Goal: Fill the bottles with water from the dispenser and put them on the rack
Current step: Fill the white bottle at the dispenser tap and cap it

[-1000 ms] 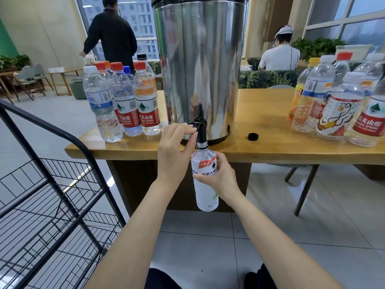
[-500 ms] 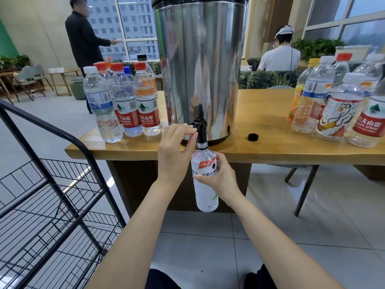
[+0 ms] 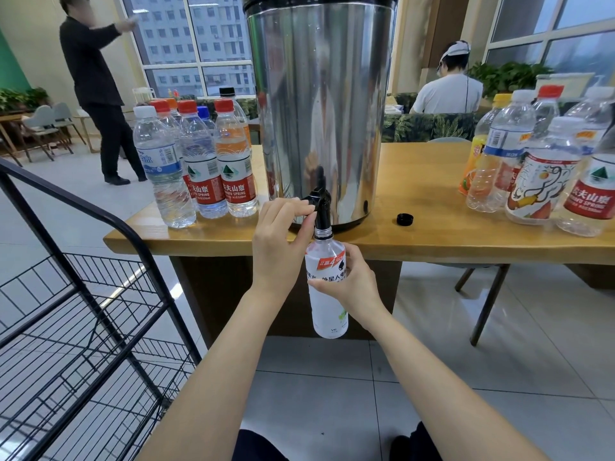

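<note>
Your right hand (image 3: 353, 281) grips the white bottle (image 3: 328, 306), fingers wrapped round its label, holding its open neck against the black tap (image 3: 322, 207) of the steel dispenser (image 3: 319, 104) at the table's (image 3: 449, 237) near edge. Your left hand (image 3: 283, 242) pinches that tap's lever with curled fingers.

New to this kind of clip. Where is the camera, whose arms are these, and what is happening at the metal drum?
No robot: the camera sits on a person's head, looking down at their bare arms. The left hand pinches the black tap of a steel water dispenser; the right hand grips a white bottle, its open neck at the spout. On the table stand capped bottles at left, other bottles at right, and a loose black cap. A black wire rack stands lower left.
</note>
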`<action>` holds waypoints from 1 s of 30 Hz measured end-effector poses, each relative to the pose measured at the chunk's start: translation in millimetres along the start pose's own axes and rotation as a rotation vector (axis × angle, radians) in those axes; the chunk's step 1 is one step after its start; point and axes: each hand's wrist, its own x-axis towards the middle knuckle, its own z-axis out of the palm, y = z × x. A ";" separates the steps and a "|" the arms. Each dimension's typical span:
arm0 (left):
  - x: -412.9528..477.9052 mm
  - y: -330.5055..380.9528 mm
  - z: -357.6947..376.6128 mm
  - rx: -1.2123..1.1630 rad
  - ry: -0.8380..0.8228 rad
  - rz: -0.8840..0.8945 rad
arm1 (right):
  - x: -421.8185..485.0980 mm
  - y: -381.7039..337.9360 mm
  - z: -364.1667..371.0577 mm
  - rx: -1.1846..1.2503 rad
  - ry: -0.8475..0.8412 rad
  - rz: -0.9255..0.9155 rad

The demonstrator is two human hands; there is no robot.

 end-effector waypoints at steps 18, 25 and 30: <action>0.0 0.5 0.2 -0.004 0.019 0.006 | 0.2 0.5 0.5 -0.006 0.002 -0.008; -0.3 0.1 0.0 -0.010 0.016 0.002 | 0.8 1.4 -0.1 -0.010 0.001 -0.011; -0.8 -0.6 0.6 -0.010 0.012 0.000 | 1.5 2.1 -0.1 -0.013 0.002 -0.013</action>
